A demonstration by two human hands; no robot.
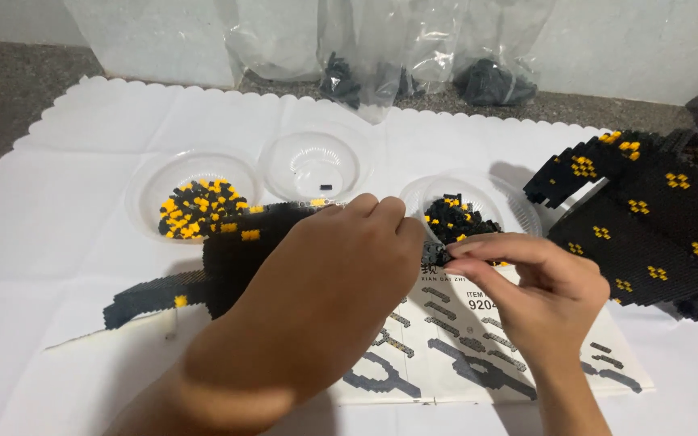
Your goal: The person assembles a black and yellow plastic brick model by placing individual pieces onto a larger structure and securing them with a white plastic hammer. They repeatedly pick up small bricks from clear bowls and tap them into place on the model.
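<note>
My left hand (329, 278) lies over a black block-built piece with yellow studs (232, 250) and grips its right end. My right hand (527, 282) pinches a small black brick (438, 256) at that same end, thumb and forefinger closed on it. The two hands meet just in front of a clear bowl of black and yellow bricks (519, 206). Under both hands lies a printed instruction sheet (462, 339) with grey part drawings. My left hand hides most of the piece's right half.
A clear bowl with yellow and black bricks (149, 194) sits at the left, a nearly empty bowl (284, 165) beside it. A large black built section with yellow dots (648, 218) fills the right. Plastic bags (381, 56) stand at the back on the white scalloped cloth (58, 242).
</note>
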